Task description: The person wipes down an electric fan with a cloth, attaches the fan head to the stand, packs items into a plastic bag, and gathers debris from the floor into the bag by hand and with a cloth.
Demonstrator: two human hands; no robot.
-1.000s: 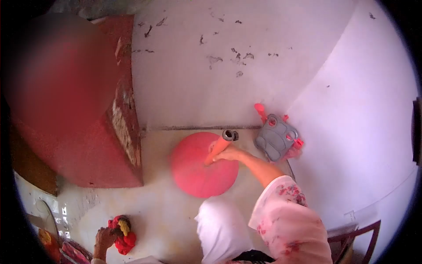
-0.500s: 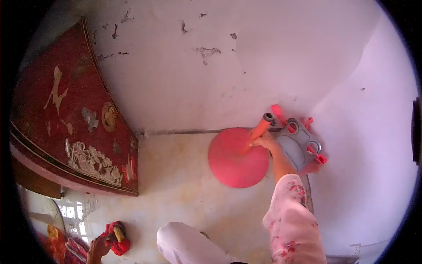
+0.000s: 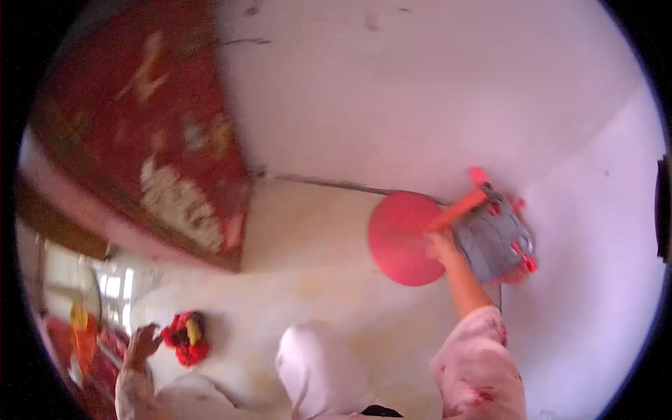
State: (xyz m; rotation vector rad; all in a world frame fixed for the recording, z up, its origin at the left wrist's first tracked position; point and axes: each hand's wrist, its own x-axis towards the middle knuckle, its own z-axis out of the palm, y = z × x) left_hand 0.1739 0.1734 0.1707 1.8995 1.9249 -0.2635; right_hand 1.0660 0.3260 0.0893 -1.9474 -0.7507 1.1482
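Observation:
My right hand (image 3: 441, 248) is closed around the lower end of an orange tube (image 3: 460, 210) with a dark end. The tube leans up and right over a flat, round red disc (image 3: 402, 238) on the floor. Beside that hand stands a grey plastic piece with round holes (image 3: 490, 245) and red parts, against the wall. My left hand (image 3: 143, 341) has its fingers apart at the edge of a crumpled red bundle (image 3: 187, 339) with a yellow patch. Whether the fingertips touch the bundle, I cannot tell because of blur.
A dark red cabinet (image 3: 133, 119) with worn silver and gold decoration stands at the left. The pale wall (image 3: 420, 91) meets the tiled floor (image 3: 301, 259) behind the disc. My bent knee (image 3: 315, 364) is at the bottom, and colourful cloth (image 3: 80, 350) lies at lower left.
The view has shifted, so the disc and grey piece appear further right. The orange tube tilts more to the right. My left hand and forearm show more fully, its fingers now beside the red bundle.

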